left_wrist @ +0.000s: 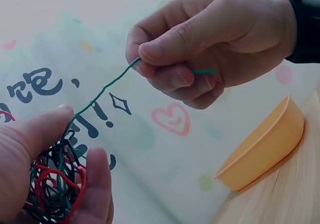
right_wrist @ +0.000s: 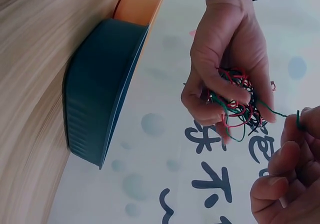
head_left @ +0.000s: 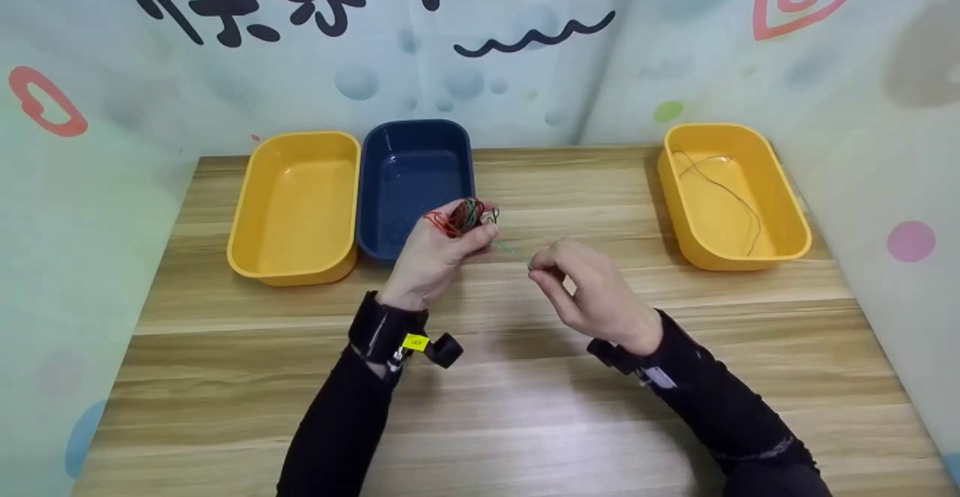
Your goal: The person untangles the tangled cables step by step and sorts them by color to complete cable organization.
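My left hand (head_left: 435, 260) holds a tangled bundle of thin red, green and black wires (head_left: 468, 216), fingers curled round it. A single green wire (left_wrist: 106, 87) runs out of the bundle past the left thumb, stretched almost straight. Its far part is pinched between thumb and forefinger of my right hand (head_left: 596, 290), with a short green end showing beyond the fingers in the left wrist view. Both hands are raised over the table, the left one close to the near right corner of the dark blue bin (head_left: 397, 238). Loose red loops hang out on the bundle's left side.
At the back right stands a yellow bin (head_left: 750, 245) with a thin dark wire (head_left: 735, 193) lying in it. Another yellow bin (head_left: 292, 249) sits at the left, side by side with the blue one. A printed curtain (head_left: 525, 99) closes off the wooden table's (head_left: 525, 422) back.
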The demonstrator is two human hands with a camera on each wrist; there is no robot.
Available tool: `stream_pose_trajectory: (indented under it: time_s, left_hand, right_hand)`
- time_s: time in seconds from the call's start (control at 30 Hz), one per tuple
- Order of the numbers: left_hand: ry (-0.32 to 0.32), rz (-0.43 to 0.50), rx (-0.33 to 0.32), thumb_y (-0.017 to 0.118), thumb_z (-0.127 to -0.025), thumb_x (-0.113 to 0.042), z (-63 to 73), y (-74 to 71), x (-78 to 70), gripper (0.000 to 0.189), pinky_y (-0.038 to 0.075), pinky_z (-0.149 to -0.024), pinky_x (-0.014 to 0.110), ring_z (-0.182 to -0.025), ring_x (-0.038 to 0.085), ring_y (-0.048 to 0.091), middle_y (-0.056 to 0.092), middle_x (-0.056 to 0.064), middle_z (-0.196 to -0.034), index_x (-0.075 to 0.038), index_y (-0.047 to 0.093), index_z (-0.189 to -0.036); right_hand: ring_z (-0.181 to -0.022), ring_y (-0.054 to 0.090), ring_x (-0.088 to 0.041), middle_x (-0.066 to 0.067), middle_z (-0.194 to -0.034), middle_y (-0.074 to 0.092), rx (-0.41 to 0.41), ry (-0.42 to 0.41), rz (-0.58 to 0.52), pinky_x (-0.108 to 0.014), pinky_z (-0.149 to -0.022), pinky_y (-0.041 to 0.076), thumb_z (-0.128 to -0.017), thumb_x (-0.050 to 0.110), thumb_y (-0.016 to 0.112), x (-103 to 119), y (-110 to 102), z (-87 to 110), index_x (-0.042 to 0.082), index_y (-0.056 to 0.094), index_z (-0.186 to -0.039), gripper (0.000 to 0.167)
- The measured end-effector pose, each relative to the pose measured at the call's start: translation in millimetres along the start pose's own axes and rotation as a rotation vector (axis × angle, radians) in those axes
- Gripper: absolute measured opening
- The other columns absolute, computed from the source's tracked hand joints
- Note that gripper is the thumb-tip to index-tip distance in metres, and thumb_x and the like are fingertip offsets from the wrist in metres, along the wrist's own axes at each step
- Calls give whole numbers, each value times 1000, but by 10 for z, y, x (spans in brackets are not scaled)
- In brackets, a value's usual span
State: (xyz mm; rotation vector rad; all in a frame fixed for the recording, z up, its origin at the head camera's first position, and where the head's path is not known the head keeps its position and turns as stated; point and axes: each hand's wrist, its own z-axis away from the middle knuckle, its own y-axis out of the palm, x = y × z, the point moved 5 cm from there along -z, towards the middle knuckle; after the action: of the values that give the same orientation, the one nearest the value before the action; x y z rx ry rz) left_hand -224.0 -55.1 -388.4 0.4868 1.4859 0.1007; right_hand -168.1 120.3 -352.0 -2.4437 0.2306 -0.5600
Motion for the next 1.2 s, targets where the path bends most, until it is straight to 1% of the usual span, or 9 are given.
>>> stream_pose_trajectory:
  time_s: [0.1,0.2,0.37,0.43,0.53,0.6,0.77,0.93,1.2]
  left_hand:
    - [14,45,-18,67,-82,9,-1,3,-4,42,54,-74,21,-84,13,61,63,7,-99,6,57,-123]
    - [49,62,-61,68,-81,10,-3,-7,-10,37,51,-71,20,-80,12,61,63,6,-93,7,60,-117]
    - [177,-118,-130,73,-81,1,3,-32,-68,22,50,-70,22,-77,12,60,67,8,-95,2,63,-100]
    - [212,-159,-123,73,-82,-2,11,-25,-89,21,53,-69,24,-77,14,62,68,9,-97,-1,60,-99]
    - [222,-138,-93,71,-85,-4,12,-5,-88,20,57,-63,29,-75,18,66,68,11,-92,-4,56,-98]
    - [234,-139,-82,70,-87,-6,14,0,-87,19,56,-56,30,-71,18,65,67,15,-86,-6,54,-98]
    - [299,-160,-88,69,-87,-5,23,-5,-103,21,50,-47,27,-55,16,58,63,13,-81,-3,55,-102]
    - [306,-181,-110,70,-87,-5,23,-20,-103,25,47,-45,25,-49,13,53,62,5,-80,-2,58,-109]
    - [289,-144,-87,70,-87,-4,20,-40,-135,32,42,-43,24,-50,14,49,58,6,-80,-4,53,-114]
  right_hand:
    - [-69,56,-14,-5,-81,61,14,-18,9,-23,-64,47,-98,13,55,33,27,-1,2,59,-92,13]
    - [-71,57,-14,-5,-81,62,31,-41,38,-25,-65,49,-98,14,56,69,61,4,3,60,-92,14]
    - [-71,58,-14,-4,-79,61,46,-77,88,-26,-63,51,-98,15,56,125,117,22,4,61,-91,13]
    - [-69,58,-14,-3,-78,61,49,-89,99,-26,-62,51,-97,15,56,141,131,26,5,61,-91,13]
    - [-68,57,-13,-2,-78,60,46,-99,103,-26,-60,49,-97,14,57,158,138,23,5,61,-91,12]
    - [-67,56,-13,-2,-77,60,44,-114,110,-26,-59,48,-96,13,57,166,138,23,5,61,-90,11]
    - [-66,56,-12,-1,-77,60,53,-126,124,-27,-58,48,-95,12,58,169,141,26,6,60,-91,8]
    - [-67,58,-13,-1,-77,61,62,-117,141,-28,-59,48,-96,12,58,171,142,32,6,60,-91,8]
    - [-66,58,-14,-1,-75,60,70,-123,160,-29,-58,47,-95,12,58,172,152,45,6,60,-89,9]
